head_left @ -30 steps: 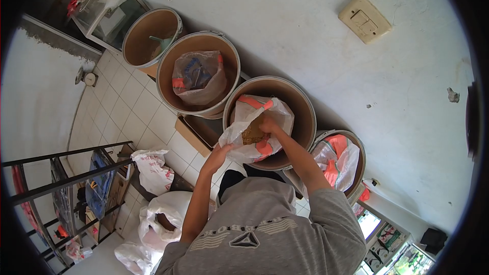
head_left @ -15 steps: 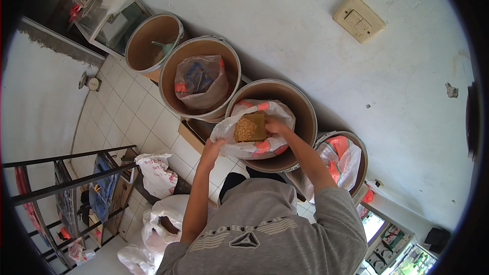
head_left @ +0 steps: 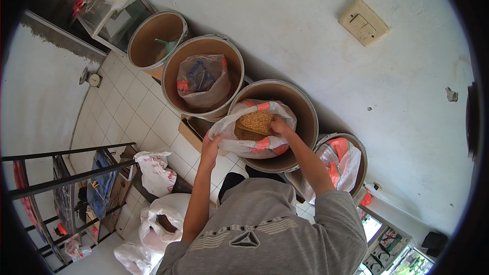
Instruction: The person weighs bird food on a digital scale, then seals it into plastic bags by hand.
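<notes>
My left hand (head_left: 212,144) is closed on the rim of a translucent plastic sack (head_left: 233,146) with orange stripes. The sack stands inside a round brown drum (head_left: 304,106). My right hand (head_left: 278,125) reaches into the sack's mouth, closed on a yellowish, box-shaped scoop (head_left: 253,131). Golden-brown grains or flakes (head_left: 256,119) fill the scoop; their exact kind cannot be made out. Below the scoop, more of this loose material shows in the sack. My right fingertips are partly hidden at the scoop's edge.
Another drum (head_left: 170,97) holds an open sack; beyond it, a smaller drum (head_left: 136,46) contains a pale green scoop (head_left: 167,46). A drum with a striped sack (head_left: 338,160) stands at right. White bags (head_left: 155,173) and a black rack (head_left: 71,188) are at left.
The scoop has tilted and turned in my right hand, and grain now fills it where its bare yellowish side showed before. My left hand keeps hold of the sack's rim.
</notes>
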Motion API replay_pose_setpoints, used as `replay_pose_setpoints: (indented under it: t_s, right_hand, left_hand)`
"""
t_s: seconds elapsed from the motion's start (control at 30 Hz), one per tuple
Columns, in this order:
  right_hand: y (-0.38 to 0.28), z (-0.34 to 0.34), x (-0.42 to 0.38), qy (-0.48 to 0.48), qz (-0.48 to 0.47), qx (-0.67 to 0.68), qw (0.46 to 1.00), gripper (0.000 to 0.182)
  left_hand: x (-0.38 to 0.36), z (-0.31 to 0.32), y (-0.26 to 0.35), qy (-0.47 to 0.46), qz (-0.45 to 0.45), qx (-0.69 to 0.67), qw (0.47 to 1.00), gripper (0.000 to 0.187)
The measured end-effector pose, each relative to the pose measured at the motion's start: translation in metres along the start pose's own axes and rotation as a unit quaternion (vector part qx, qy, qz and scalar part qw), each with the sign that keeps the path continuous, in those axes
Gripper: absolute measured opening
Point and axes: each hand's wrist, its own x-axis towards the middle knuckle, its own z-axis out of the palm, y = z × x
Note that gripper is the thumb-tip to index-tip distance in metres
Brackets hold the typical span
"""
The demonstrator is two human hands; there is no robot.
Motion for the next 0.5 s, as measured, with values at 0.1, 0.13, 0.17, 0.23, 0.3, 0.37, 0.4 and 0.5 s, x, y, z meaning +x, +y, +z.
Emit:
replay_pose_setpoints:
  t_s: [0.1, 0.13, 0.17, 0.23, 0.3, 0.37, 0.4, 0.5]
  right_hand:
    - [-0.002, 0.001, -0.007, 0.081, -0.046, -0.084, 0.992, 0.042]
    - [0.001, 0.003, -0.003, 0.104, -0.047, -0.174, 0.978, 0.043]
    - [0.003, 0.005, 0.001, 0.127, -0.049, -0.262, 0.955, 0.044]
    - [0.045, 0.021, 0.037, 0.175, -0.106, -0.351, 0.914, 0.043]
    - [0.051, 0.032, 0.044, 0.223, -0.159, -0.434, 0.858, 0.043]
    - [0.027, 0.045, 0.026, 0.137, -0.135, -0.359, 0.913, 0.042]
    - [0.030, 0.045, 0.026, 0.137, -0.134, -0.358, 0.914, 0.042]
    - [0.041, 0.037, 0.025, 0.137, -0.129, -0.308, 0.933, 0.045]
  left_hand:
    - [-0.003, 0.003, -0.001, 0.021, 0.017, 0.002, 1.000, 0.033]
    - [-0.003, 0.002, -0.003, 0.020, 0.028, 0.015, 0.999, 0.031]
    - [-0.003, 0.001, -0.005, 0.019, 0.039, 0.027, 0.999, 0.029]
    - [-0.009, 0.009, 0.000, -0.003, 0.066, 0.059, 0.996, 0.029]
    - [-0.016, 0.018, 0.000, -0.028, 0.092, 0.091, 0.991, 0.030]
    - [-0.020, 0.022, -0.003, -0.063, 0.098, 0.095, 0.989, 0.029]
    - [-0.019, 0.020, -0.004, -0.064, 0.097, 0.097, 0.989, 0.029]
    - [-0.014, 0.019, -0.006, -0.035, 0.098, 0.063, 0.993, 0.029]
